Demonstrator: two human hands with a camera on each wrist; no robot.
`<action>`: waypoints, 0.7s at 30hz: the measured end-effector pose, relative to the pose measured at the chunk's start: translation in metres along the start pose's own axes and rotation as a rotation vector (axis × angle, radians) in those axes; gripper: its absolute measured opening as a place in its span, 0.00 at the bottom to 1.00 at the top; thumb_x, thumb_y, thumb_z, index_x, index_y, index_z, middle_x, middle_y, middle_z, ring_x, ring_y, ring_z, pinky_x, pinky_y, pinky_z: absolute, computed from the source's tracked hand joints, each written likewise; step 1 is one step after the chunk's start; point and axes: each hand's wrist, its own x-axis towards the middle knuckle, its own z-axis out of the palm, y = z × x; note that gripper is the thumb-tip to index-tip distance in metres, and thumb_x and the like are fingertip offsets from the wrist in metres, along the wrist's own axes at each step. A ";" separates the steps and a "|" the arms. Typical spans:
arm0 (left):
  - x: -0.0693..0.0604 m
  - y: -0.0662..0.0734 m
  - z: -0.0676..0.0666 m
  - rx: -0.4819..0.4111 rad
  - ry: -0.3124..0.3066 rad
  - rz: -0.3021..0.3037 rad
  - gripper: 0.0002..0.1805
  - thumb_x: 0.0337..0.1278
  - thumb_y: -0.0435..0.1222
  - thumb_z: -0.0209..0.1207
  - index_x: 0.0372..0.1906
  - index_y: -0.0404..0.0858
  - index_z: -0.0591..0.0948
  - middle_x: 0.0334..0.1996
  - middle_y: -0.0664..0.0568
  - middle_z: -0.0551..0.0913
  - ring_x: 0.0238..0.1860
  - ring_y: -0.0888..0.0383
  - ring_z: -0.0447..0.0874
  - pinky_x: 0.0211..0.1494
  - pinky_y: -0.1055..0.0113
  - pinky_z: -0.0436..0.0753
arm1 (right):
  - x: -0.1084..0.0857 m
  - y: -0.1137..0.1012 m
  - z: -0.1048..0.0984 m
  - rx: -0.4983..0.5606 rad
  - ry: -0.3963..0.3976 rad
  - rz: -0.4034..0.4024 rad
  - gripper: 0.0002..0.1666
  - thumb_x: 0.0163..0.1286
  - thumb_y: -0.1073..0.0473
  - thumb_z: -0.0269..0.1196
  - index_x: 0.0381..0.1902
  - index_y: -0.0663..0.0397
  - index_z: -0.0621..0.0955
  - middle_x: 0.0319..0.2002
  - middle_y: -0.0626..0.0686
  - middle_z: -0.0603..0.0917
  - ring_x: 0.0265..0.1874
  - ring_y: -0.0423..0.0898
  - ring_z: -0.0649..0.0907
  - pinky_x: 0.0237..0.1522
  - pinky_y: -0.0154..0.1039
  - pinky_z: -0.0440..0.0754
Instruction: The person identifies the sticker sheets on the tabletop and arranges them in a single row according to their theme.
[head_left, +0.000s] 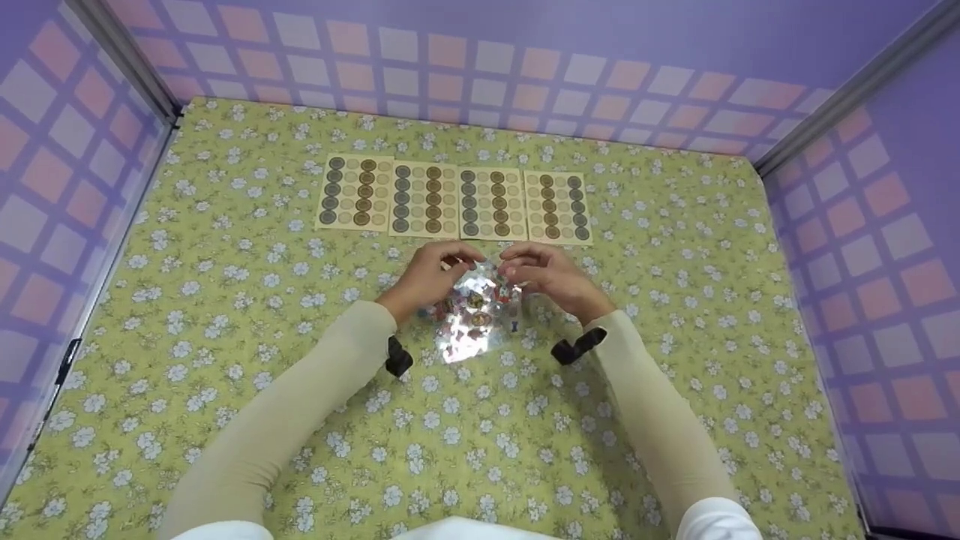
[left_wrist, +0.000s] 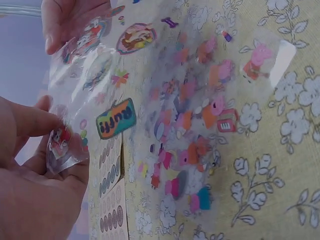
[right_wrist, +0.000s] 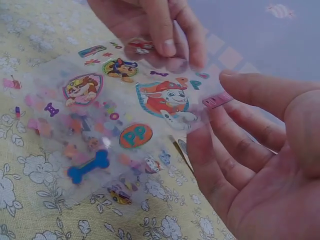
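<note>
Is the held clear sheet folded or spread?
Spread: the sheet stretches between the left hand and right hand, its stickers showing.

Room down both sides of the table (head_left: 705, 300), the middle blocked.
A hand could pass between the cards (head_left: 484, 202) and the left or right edge, or between the forearms (head_left: 300, 412) from the near side. Walls (head_left: 480, 82) stand along the left, far and right edges; the left hand (head_left: 427, 276), right hand (head_left: 555, 279) and clear sticker sheets (head_left: 474, 311) block the straight way to the cards.

Purple checked walls (head_left: 525, 37) around three sides of flowered cloth (head_left: 247, 277)
</note>
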 end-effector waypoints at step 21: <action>0.003 -0.003 0.001 -0.280 0.044 -0.162 0.22 0.70 0.44 0.53 0.65 0.45 0.70 0.50 0.49 0.81 0.51 0.43 0.80 0.53 0.50 0.80 | -0.001 0.000 -0.003 -0.122 0.030 -0.058 0.18 0.66 0.65 0.63 0.52 0.69 0.77 0.39 0.48 0.85 0.37 0.42 0.84 0.38 0.34 0.84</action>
